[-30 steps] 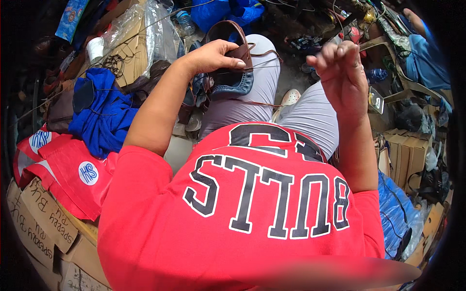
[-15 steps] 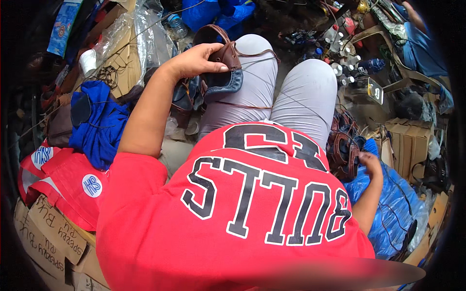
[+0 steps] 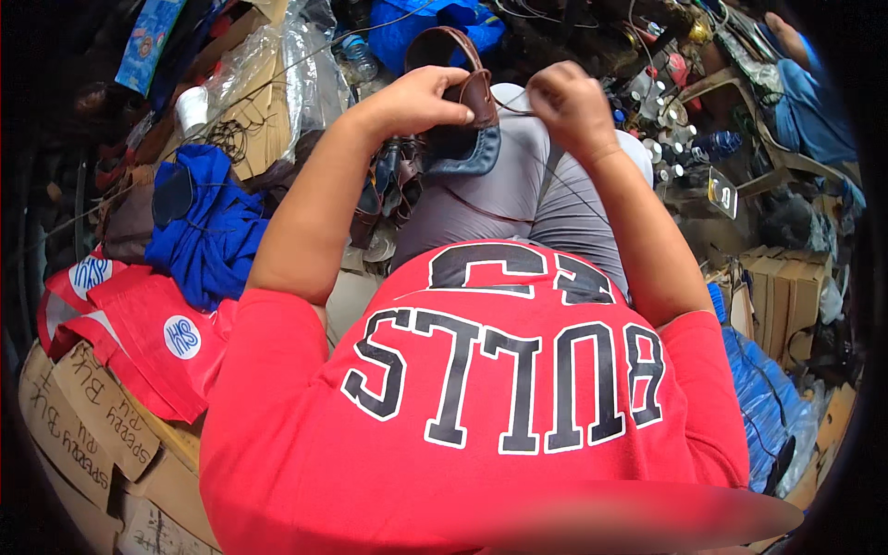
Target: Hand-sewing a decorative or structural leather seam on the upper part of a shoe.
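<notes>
A: In the head view, what is in the hands?

B: The left hand [image 3: 421,97] lies over a brown leather shoe [image 3: 458,74] that rests on the knee of the grey trousers [image 3: 499,190]. Its grip is closed on the shoe, with the fingers curled over the upper and the thumb beneath. The shoe's dark blue lining [image 3: 467,153] hangs open just below that hand.

A: And the other hand?

B: The right hand [image 3: 569,106] is raised just beside the shoe, on its right. Its fingers are pinched narrowly together at the tips. A thin thread [image 3: 555,166] runs down from it across the trousers, but I cannot tell whether the pinch holds the thread or a needle.

A: Where does the shoe sit in the scene?

B: It is near the top centre, above the red shirt [image 3: 499,398], and between the two hands.

A: What lies around?

B: To the left there is a blue cloth [image 3: 208,236], and below it red fabric with round white marks [image 3: 139,319], lying over brown cardboard boxes [image 3: 92,421]. A crumpled clear plastic sheet [image 3: 277,65] sits at the upper left with a white cup [image 3: 191,106] beside it. More shoes [image 3: 388,185] lie jumbled just left of the knee. At the right are small cardboard boxes [image 3: 786,296] and a blue plastic sack [image 3: 768,407]. At the top right another person's blue sleeve [image 3: 814,102] shows.
</notes>
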The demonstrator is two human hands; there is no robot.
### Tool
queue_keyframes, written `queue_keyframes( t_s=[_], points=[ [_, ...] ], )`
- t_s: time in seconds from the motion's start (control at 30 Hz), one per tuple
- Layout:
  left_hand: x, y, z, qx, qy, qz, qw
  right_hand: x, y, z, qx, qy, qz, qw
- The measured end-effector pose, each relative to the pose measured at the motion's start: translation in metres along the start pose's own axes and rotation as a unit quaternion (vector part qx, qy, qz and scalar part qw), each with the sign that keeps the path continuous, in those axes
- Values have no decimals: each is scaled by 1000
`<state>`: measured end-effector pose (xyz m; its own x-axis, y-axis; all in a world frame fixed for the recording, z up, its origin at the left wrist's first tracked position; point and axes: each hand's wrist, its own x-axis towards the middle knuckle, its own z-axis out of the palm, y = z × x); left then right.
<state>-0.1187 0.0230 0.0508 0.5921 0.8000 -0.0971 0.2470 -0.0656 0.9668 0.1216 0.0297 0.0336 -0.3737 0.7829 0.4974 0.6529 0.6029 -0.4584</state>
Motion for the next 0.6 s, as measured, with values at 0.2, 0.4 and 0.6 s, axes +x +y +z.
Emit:
queue_keyframes(
  t_s=[0.2, 0.4, 0.6],
  points=[
    [33, -47, 13, 88, 129, -30, 987, 20, -5, 9, 511, 131, 220, 821],
    [33, -63, 21, -64, 102, 5, 993, -19, 8, 0, 714, -5, 280, 642],
    [17, -32, -4, -23, 3, -33, 999, -26, -14, -101, 45, -86, 177, 979]
  ],
)
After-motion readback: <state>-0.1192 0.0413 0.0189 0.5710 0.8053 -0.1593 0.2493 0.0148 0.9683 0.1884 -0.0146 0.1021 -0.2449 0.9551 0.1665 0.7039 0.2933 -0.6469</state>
